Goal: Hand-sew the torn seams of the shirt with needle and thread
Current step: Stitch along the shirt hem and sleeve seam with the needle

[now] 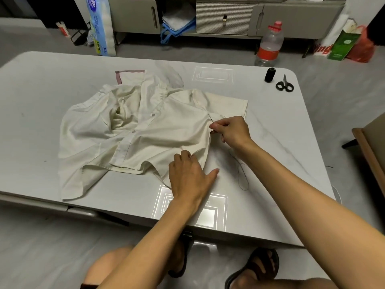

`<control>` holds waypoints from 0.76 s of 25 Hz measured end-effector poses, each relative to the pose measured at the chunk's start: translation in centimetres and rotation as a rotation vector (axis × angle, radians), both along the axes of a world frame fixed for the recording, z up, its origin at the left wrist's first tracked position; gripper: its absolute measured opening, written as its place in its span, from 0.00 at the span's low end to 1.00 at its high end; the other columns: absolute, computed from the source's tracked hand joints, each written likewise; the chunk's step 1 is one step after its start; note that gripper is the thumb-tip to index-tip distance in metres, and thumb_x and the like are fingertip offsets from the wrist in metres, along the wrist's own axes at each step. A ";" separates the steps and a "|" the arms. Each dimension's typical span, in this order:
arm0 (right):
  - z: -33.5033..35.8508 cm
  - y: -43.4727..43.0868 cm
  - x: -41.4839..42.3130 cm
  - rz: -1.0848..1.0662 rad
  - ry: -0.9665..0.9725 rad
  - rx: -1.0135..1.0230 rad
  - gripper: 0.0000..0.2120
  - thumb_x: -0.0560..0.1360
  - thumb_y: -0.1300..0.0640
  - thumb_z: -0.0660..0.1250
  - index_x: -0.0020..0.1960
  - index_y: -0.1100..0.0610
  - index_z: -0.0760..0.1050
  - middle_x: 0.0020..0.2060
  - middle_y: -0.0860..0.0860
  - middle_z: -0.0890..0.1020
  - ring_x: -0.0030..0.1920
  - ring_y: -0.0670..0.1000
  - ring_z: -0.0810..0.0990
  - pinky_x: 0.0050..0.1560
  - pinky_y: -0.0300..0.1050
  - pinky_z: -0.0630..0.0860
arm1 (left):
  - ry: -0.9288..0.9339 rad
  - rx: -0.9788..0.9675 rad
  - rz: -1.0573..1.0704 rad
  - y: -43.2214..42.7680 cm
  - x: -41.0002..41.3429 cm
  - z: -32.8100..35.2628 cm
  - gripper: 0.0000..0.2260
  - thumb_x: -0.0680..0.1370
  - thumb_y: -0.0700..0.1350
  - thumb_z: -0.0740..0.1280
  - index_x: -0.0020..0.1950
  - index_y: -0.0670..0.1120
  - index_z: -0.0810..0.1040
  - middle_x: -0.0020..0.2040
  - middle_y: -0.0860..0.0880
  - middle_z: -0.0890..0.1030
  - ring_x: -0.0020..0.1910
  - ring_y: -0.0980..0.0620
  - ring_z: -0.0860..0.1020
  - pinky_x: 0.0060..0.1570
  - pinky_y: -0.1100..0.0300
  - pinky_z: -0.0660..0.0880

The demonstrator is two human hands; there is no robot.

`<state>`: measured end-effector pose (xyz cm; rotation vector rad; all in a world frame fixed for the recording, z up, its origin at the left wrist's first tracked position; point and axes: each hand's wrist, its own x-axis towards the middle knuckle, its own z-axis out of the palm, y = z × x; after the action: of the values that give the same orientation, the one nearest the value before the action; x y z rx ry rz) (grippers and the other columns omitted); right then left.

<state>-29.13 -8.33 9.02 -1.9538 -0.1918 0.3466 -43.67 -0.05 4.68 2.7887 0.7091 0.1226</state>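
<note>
Right at the middle of the frame, a cream shirt lies crumpled and partly unbuttoned on a pale grey table. At its right side seam, just below the short sleeve, the right hand pinches a thin needle between thumb and forefinger, its other fingers curled in; the needle's tip points up and to the left, over the cloth. From that hand a dark thread trails down the tabletop in a loose loop toward the lower right. Lower centre, the left hand holds down the shirt's lower right edge, its fingers bent into the fabric and its thumb stretched out to the right over the bare table. At the table's upper right corner a black spool stands just beside a pair of black-handled scissors. Beyond that edge, on the floor, stands a clear plastic bottle with a red label and cap.
</note>
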 end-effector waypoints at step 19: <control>0.6 -1.5 -0.5 -0.048 -0.019 -0.043 0.06 0.76 0.59 0.70 0.49 0.59 0.84 0.42 0.53 0.85 0.27 0.45 0.72 0.27 0.32 0.69 | -0.326 -0.146 -0.240 10.0 -4.7 2.9 0.04 0.77 0.41 0.73 0.44 0.41 0.85 0.42 0.50 0.77 0.39 0.49 0.77 0.40 0.54 0.76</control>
<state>-29.68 -9.81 9.63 -2.0017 -0.1501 0.3035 -48.34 9.91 7.58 2.5998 0.2899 0.4472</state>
